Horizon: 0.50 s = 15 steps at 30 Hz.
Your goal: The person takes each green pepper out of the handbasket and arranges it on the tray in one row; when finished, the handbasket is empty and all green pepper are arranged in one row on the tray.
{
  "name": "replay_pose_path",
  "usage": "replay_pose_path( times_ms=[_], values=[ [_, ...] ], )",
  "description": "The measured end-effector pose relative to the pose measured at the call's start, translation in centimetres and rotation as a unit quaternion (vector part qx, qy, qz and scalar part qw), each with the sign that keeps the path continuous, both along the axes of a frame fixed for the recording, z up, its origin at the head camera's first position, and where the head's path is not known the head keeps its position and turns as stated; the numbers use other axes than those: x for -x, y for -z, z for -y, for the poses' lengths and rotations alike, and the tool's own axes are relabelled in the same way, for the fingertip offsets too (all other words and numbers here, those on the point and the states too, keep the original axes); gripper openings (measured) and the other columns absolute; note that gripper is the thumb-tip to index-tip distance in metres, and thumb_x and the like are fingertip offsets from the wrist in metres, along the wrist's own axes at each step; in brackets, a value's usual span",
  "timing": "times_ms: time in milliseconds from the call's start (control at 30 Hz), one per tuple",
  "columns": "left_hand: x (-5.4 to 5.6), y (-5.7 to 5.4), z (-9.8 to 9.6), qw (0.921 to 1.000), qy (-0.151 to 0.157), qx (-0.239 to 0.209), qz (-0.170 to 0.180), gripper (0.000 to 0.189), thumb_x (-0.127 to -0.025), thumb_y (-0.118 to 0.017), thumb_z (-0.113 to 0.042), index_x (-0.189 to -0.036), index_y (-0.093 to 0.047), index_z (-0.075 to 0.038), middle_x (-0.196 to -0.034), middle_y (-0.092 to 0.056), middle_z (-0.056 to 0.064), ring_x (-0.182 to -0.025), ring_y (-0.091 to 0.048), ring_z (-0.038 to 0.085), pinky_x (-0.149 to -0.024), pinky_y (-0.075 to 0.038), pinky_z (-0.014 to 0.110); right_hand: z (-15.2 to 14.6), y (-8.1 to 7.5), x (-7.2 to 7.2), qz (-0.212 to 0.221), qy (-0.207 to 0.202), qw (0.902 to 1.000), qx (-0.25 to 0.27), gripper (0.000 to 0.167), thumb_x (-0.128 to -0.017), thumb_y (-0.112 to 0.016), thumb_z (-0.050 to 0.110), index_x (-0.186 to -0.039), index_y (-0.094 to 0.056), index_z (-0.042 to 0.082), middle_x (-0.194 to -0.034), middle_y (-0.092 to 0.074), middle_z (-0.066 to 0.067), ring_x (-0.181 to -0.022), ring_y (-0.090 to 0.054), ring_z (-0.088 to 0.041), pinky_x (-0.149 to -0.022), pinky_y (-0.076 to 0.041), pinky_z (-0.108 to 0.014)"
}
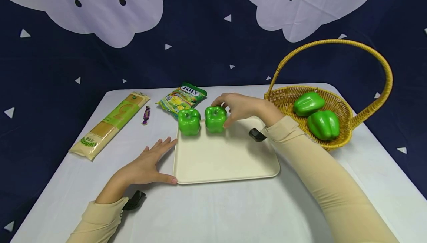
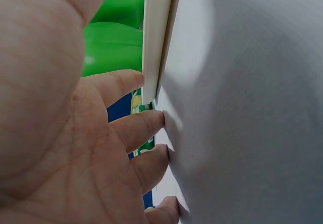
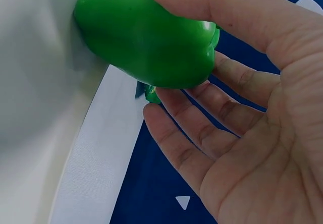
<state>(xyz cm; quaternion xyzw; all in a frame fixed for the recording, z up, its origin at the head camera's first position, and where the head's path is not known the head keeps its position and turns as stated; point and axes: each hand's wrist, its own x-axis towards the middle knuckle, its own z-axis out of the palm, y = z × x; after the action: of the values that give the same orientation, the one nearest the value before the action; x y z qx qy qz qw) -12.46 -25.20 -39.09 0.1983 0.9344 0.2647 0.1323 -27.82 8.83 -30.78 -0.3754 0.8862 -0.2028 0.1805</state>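
A cream rectangular tray lies on the table with two green bell peppers near its far edge. My right hand holds the right-hand green bell pepper between thumb and fingers; in the right wrist view, the thumb lies on one side of this pepper and fingers on the other. Just to its left stands the second green bell pepper. With fingers spread, my left hand is at the tray's left side, its thumb tip at the near corner. The left wrist view shows the index fingertip against the tray's rim.
A yellow wicker basket with a tall handle stands at the right, holding two more green peppers. Behind the tray lies a FOX'S candy bag. At the left are a long noodle-like packet and a purple-wrapped candy.
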Motion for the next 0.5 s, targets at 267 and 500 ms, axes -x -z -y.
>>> replay_pose_path(
  times_ms=[267, 500],
  values=[
    [-0.02, -0.01, 0.0, 1.0, 0.0, -0.001, 0.0, 0.128, -0.07, -0.096, -0.059, -0.171, -0.03, -0.017, -0.177, -0.023, 0.026, -0.163, -0.014, 0.056, -0.12, -0.009, 0.087, 0.11, 0.14, 0.02, 0.014, 0.0, 0.9999, 0.003, 0.079, -0.08, -0.094, 0.014, -0.151, -0.059, 0.004, -0.149, -0.062, -0.011, -0.133, -0.063, -0.031, -0.109, -0.057, -0.047],
    [-0.08, -0.12, -0.04, 1.0, -0.001, 0.0, 0.001, 0.128, -0.071, -0.095, -0.06, -0.171, -0.029, -0.017, -0.177, -0.023, 0.026, -0.163, -0.014, 0.056, -0.12, -0.009, 0.087, 0.15, 0.09, 0.0, 0.011, -0.001, 0.9999, -0.001, 0.082, -0.079, -0.094, 0.015, -0.152, -0.057, 0.005, -0.146, -0.064, -0.013, -0.131, -0.064, -0.033, -0.109, -0.056, -0.049]
  ],
)
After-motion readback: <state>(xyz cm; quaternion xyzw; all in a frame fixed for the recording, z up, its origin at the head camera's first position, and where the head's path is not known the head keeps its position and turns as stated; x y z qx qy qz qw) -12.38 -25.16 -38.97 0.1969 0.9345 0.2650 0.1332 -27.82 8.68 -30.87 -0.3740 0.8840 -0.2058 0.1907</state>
